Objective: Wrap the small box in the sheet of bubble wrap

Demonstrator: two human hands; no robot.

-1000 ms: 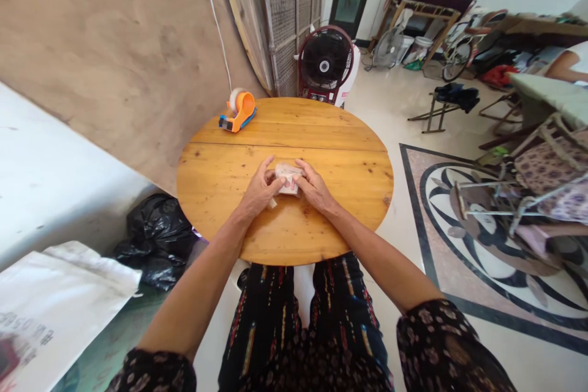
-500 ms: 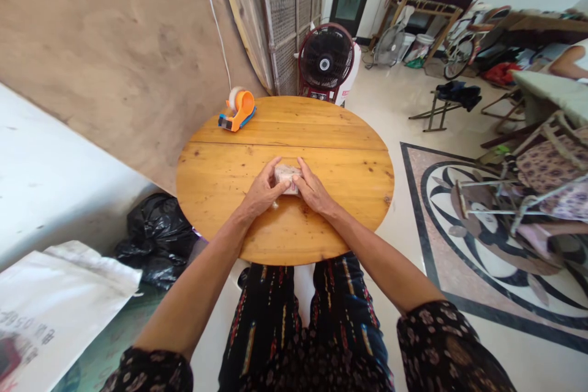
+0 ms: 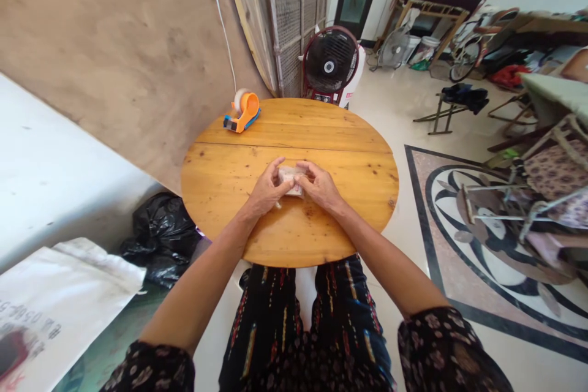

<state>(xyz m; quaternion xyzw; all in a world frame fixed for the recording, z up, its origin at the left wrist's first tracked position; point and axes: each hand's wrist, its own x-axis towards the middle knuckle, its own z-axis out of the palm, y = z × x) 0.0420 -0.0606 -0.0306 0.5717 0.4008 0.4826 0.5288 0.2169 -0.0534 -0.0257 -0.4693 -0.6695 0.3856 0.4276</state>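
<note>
A small pale block-shaped packet (image 3: 290,188) with faint reddish print lies on the round wooden table (image 3: 294,236), seemingly in clear wrap. My left hand (image 3: 270,187) curves around its left side, thumb pressed on the top near the middle. From the right, my right hand (image 3: 320,187) grips the packet, its index finger bent over the far edge and its thumb meeting the left thumb. Between the hands the packet's near face shows; fingers hide its sides. A tiny pale bit (image 3: 278,204) sits by my left palm, too small to name.
An orange tape dispenser (image 3: 243,111) with a tape roll stands at the table's far left. Behind the table is a fan (image 3: 331,60). A black plastic bag (image 3: 160,229) and a white sack (image 3: 68,294) lie at left. A folding stool (image 3: 443,111) stands at right.
My right fingers have bent further over the packet, and its hand has shifted slightly outward. The left hand keeps its hold. The whole view has moved a little.
</note>
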